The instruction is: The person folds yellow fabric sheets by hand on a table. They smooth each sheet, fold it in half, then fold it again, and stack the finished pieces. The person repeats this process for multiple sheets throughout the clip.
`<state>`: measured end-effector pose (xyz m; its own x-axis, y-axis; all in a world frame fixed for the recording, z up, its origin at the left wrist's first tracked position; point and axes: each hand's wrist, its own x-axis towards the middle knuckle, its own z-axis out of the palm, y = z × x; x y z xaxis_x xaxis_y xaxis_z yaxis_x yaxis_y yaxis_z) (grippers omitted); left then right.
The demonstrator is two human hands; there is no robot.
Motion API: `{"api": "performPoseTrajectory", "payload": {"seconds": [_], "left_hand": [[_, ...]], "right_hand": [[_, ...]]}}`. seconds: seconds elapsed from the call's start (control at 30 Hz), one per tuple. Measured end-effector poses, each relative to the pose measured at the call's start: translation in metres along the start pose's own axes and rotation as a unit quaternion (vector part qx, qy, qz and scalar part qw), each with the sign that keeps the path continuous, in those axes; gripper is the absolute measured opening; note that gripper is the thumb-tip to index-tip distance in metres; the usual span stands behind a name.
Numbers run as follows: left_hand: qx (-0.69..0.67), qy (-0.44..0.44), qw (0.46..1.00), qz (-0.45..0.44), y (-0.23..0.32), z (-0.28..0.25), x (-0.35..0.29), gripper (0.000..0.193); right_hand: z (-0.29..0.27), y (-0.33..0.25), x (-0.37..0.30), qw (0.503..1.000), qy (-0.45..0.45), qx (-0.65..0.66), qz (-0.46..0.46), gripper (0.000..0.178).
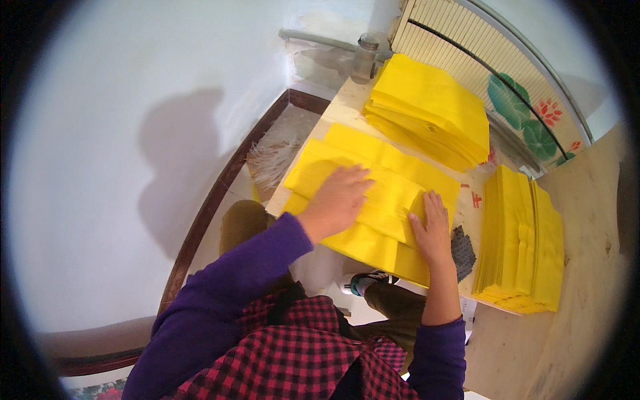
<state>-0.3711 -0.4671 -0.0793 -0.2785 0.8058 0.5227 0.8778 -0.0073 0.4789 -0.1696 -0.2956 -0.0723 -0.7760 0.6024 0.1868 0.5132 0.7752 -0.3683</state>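
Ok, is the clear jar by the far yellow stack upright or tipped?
Upright: the clear jar stands mouth-up beside the far yellow stack.

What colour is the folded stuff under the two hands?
Bright yellow; the folded stuff shows best in the head view.

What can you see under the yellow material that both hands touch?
Pale wooden tabletop shows beyond the edges of the yellow material; what lies directly beneath it is covered and cannot be seen.
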Motion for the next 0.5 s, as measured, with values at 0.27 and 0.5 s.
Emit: {"api": "performPoseTrajectory", "payload": {"seconds": [0.27,0.5], "left_hand": [[-0.036,0.144,0.968,-0.201,-0.073,-0.071,-0.058,0.014],[-0.147,0.115,0.94,-0.287,-0.094,-0.056,-0.063,0.013]], "right_hand": [[0.006,0.0,-0.004,1.0,0.016,-0.001,-0.007,0.058],[0.005,-0.001,-0.005,1.0,0.013,-0.016,0.003,0.058]]}}
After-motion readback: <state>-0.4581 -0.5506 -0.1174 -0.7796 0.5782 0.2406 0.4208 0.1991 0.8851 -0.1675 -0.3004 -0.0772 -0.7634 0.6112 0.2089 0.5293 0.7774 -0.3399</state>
